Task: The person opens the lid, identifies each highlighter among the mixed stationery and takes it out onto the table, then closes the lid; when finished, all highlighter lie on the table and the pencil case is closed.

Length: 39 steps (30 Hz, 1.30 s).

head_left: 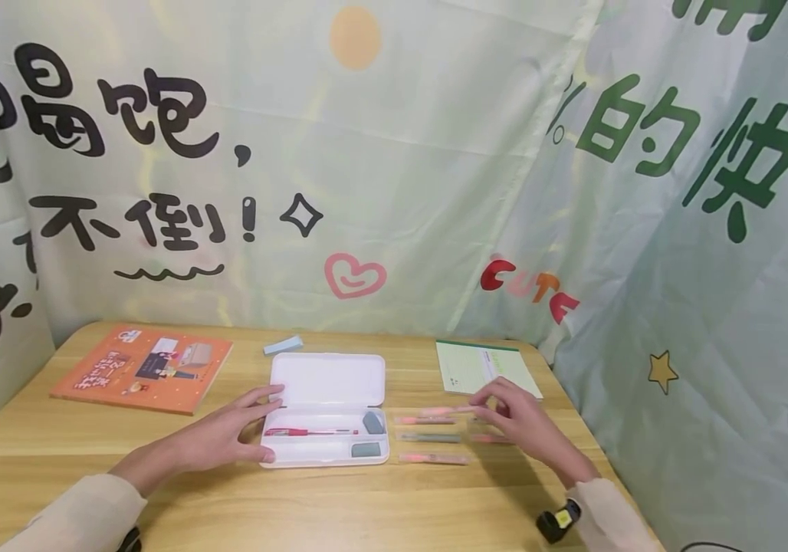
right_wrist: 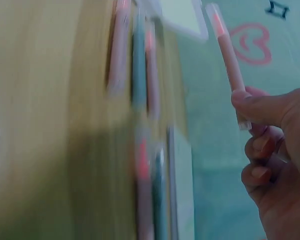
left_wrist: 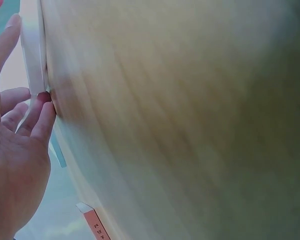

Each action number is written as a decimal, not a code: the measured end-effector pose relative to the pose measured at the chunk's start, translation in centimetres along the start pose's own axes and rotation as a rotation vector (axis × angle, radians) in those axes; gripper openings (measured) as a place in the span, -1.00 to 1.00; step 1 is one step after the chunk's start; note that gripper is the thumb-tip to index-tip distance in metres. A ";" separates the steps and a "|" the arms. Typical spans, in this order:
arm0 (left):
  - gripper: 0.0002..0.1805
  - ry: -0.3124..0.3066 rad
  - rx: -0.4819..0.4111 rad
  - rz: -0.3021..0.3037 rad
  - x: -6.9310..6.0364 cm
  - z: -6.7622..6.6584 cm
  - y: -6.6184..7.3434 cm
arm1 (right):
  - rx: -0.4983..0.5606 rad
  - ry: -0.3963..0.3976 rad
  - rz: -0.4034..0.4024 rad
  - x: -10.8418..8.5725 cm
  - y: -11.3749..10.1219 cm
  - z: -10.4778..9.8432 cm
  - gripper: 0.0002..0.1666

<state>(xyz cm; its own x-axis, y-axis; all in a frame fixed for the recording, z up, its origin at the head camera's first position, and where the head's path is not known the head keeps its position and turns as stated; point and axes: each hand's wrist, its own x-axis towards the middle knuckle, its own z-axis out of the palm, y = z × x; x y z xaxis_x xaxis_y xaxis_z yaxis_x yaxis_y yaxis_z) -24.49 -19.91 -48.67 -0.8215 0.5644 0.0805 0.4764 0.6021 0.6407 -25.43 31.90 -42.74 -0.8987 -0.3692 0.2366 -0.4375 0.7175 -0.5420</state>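
Note:
A white pencil case point(head_left: 326, 462) lies with its lid point(head_left: 328, 379) raised back. Inside are a red pen point(head_left: 311, 432) and two grey-blue blocks, one in each compartment. My left hand point(head_left: 218, 433) rests against the case's left side, thumb at the front corner and fingers near the lid. Between thumb and fingers my right hand point(head_left: 520, 418) pinches a pink highlighter point(right_wrist: 232, 65) with a clear cap, lifted above the table. Several more highlighters lie under and beside that hand, including a pink one point(head_left: 434, 459) in front and a grey-green one point(head_left: 430, 438) behind it.
An orange book point(head_left: 146, 368) lies at the back left of the wooden table point(head_left: 311, 510). A light blue block point(head_left: 283, 346) sits behind the case, and a pale green notebook point(head_left: 463, 368) at the back right. Printed curtains point(head_left: 421, 192) hang around the table.

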 end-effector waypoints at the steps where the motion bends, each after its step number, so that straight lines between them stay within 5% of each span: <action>1: 0.07 -0.001 -0.001 0.000 0.0 0.0 0.0 | 0.000 0.001 0.026 -0.6 0.5 -0.5 -0.96; 4: 0.07 -0.003 -0.003 -0.002 0.0 0.0 0.0 | 0.010 0.005 0.083 -2.5 2.1 -1.5 -0.96; 10: 0.07 -0.009 -0.004 -0.013 -0.1 0.0 0.0 | 0.027 0.043 0.027 -5.9 5.0 -2.3 -0.90; 16: 0.07 0.003 -0.002 -0.005 -0.2 0.0 -0.2 | 0.051 -0.022 0.078 -7.7 7.0 -2.1 -0.94; 39: 0.07 -0.005 0.002 -0.014 0.0 0.0 0.0 | 0.042 -0.042 0.215 -8.8 8.5 -0.6 -0.88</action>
<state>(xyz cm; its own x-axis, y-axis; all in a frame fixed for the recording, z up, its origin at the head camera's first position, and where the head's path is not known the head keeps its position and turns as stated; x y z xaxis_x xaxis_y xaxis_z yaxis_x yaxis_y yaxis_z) -24.47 -19.88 -48.68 -0.8264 0.5590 0.0676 0.4656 0.6109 0.6404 -21.21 41.58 -48.99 -0.9688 -0.2351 0.0781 -0.2330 0.7574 -0.6100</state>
